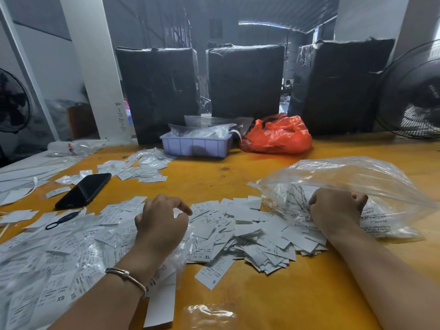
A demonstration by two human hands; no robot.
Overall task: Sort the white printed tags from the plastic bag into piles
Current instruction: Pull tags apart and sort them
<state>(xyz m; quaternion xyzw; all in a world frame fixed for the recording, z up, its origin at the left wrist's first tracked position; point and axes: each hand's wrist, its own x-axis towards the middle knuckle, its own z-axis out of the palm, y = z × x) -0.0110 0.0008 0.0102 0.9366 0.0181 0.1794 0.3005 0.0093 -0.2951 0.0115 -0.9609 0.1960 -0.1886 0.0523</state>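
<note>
Across the yellow table, white printed tags are lying in a loose heap, and several are showing size marks: "XL" near the middle of the heap, "S" on two tags at its near edge, and "XS" on tags in the clear sleeves at the near left. The plastic bag is sitting at the right with its mouth toward the heap, and partly readable print is showing on its lower side, with "ATTENZIONE" among the words; the rest is too small to read.

The right hand is reaching into the bag's mouth with its fingers curled down into the tags and film; exactly what it is gripping cannot be told. The left hand is hovering low over the heap, loosely curled, with forefinger and thumb extended toward the tags and nothing clearly held. A thin bracelet is sitting on the left wrist.

A black phone is lying at the left. Farther back, a lilac tray and a red bag are sitting side by side.
</note>
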